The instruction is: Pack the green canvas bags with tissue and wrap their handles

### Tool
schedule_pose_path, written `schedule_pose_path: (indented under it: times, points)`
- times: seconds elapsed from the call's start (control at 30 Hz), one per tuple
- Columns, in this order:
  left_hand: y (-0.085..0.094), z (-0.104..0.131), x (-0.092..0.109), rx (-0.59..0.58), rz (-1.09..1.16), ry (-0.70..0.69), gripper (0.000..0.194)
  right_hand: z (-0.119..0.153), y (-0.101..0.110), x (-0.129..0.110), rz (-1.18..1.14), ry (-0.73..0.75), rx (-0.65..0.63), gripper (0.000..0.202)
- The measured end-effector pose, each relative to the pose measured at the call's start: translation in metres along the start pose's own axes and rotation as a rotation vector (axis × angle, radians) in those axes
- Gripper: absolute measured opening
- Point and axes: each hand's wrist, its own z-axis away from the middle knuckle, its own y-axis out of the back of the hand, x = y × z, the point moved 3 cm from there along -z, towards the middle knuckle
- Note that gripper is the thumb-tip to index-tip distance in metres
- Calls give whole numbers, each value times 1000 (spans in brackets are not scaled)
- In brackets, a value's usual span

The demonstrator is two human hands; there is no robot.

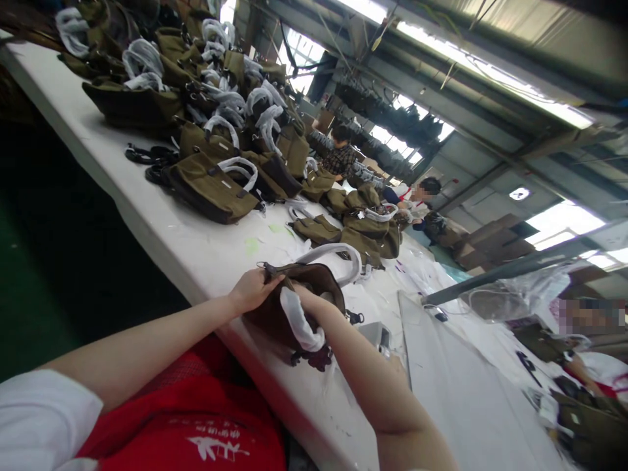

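Observation:
A dark olive-brown handbag stands near the edge of the white table, its mouth open toward me. White wrapping covers its two handles; one handle hangs on my side, and the other arches beyond the opening. My left hand pinches the bag's rim at its left corner, by a small metal ring. My right hand reaches into the opening, with the wrist against the rim. Its fingers are hidden inside the bag, so whatever they touch does not show.
Olive handbags with wrapped handles are piled on the far left of the table, with a nearer one in front. More bags lie ahead. A metal pole slants at right. Several other people work farther off.

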Motion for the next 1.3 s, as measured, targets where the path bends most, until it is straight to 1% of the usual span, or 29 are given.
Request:
schedule_pose_path:
  times: [0.07, 0.13, 0.2, 0.27, 0.3, 0.33, 0.4, 0.47, 0.5, 0.53, 0.6, 0.63, 0.7, 0.73, 0.8, 0.83, 0.87, 0.9, 0.93, 0.97, 1.0, 1.03, 1.07, 1.1, 1.13, 1.17, 1.2, 1.27, 1.3]
  points:
    - [1, 6, -9, 9, 40, 15, 59, 7, 9, -9, 16, -4, -46, 25]
    - [2, 14, -19, 17, 72, 20, 61, 23, 28, -22, 7, 28, -58, 28]
    - [2, 22, -28, 31, 91, 19, 62, 45, 48, -33, 17, 58, 17, 31]
    - [0, 30, -35, 55, 91, 27, 64, 68, 61, -39, 97, 40, 143, 30]
    - [-2, 33, -37, 68, 85, 36, 66, 77, 62, -39, 171, -7, 185, 28]
    - [-4, 35, -38, 80, 76, 46, 66, 84, 60, -36, 255, -78, 194, 26]
    - [-7, 36, -38, 92, 57, 59, 66, 90, 48, -25, 384, -231, 130, 21]
    - [-7, 34, -37, 86, 37, 56, 62, 90, 38, -13, 418, -347, 74, 17]
    - [-5, 32, -36, 75, 30, 46, 59, 91, 37, -9, 405, -374, 70, 16]
    - [-1, 29, -36, 67, 17, 41, 55, 94, 37, -8, 371, -365, 85, 18]
    - [10, 24, -40, 63, -26, 58, 49, 106, 46, -15, 272, -251, 181, 22]
    - [17, 21, -42, 65, -51, 75, 48, 117, 52, -21, 215, -169, 269, 24]
    - [33, 18, -46, 94, -95, 117, 47, 145, 65, -33, 141, -60, 518, 24]
    - [42, 17, -45, 136, -95, 136, 48, 160, 68, -35, 143, -68, 660, 24]
    - [61, 17, -36, 296, -30, 159, 48, 186, 66, -30, 205, -202, 885, 22]
    - [70, 18, -28, 394, 29, 163, 48, 195, 61, -24, 230, -282, 948, 24]
    - [79, 17, -16, 482, 94, 161, 47, 201, 54, -16, 238, -356, 974, 29]
    - [87, 14, -2, 526, 170, 146, 45, 203, 45, -6, 221, -421, 972, 35]
    - [94, 9, 13, 501, 227, 130, 43, 203, 36, 4, 177, -470, 950, 38]
    - [98, 0, 30, 421, 280, 116, 41, 201, 27, 13, 106, -497, 917, 38]
    - [99, -12, 47, 247, 366, 102, 41, 197, 19, 21, 12, -500, 890, 37]
    - [95, -24, 65, -42, 461, 81, 41, 193, 12, 28, -96, -482, 873, 35]
    - [88, -35, 83, -365, 488, 45, 40, 188, 7, 33, -209, -449, 868, 32]
    - [80, -43, 100, -682, 462, -13, 41, 183, 3, 36, -319, -413, 872, 29]
    - [70, -48, 114, -951, 386, -86, 40, 179, -1, 39, -418, -383, 881, 26]
    - [58, -53, 124, -1120, 271, -166, 38, 175, -3, 41, -502, -365, 895, 23]
    - [44, -57, 132, -1196, 147, -249, 36, 173, -5, 42, -569, -360, 908, 21]
    - [12, -62, 144, -1130, -28, -424, 34, 169, -9, 43, -637, -357, 936, 18]
    - [-6, -60, 148, -1110, -97, -519, 34, 168, -11, 43, -641, -348, 958, 17]
